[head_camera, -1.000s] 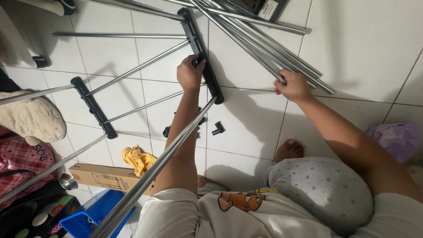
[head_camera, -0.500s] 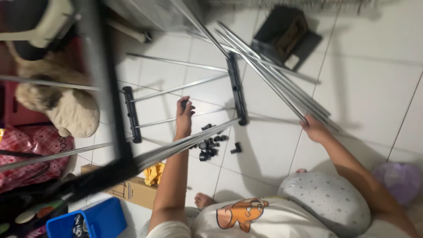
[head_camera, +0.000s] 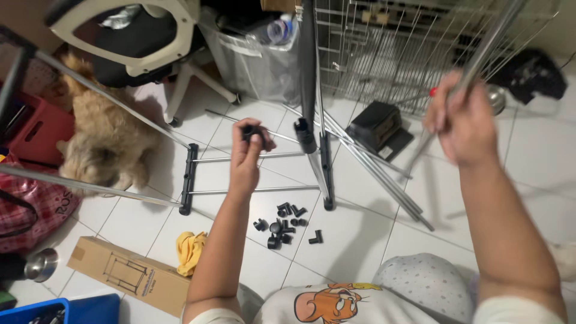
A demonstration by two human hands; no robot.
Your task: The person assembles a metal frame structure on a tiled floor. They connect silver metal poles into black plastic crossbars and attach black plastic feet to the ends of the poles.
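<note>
Two bare hands are working over a floor of large white glazed tiles [head_camera: 360,240] with thin grey grout lines. The left hand [head_camera: 249,147] is pinching a small black plastic connector cap [head_camera: 252,131] in a clenched grip, raised above the floor near the black socket end of an upright metal pole [head_camera: 306,135]. The right hand [head_camera: 462,120], blurred, is closing its grip around a thin silver metal rod [head_camera: 489,42] that is slanting up toward the top right. Below the left hand, a loose heap of small black plastic fittings [head_camera: 285,225] is lying on the tiles, just beside a flat frame of silver tubes with black end bars [head_camera: 189,179]. A bundle of long silver rods [head_camera: 372,171] is stretching diagonally across the floor, near a black box-shaped object [head_camera: 378,127]. A fluffy tan dog [head_camera: 102,144] is lying at the left, beside a white-framed office chair with a black seat [head_camera: 144,42]. A wire mesh cage panel [head_camera: 408,54] is standing along the back, next to a grey translucent storage bin [head_camera: 258,60]. A long brown cardboard box [head_camera: 129,276] and a crumpled yellow cloth [head_camera: 191,252] are resting on the tiles at the lower left, with a blue plastic crate [head_camera: 90,309] in the corner.
</note>
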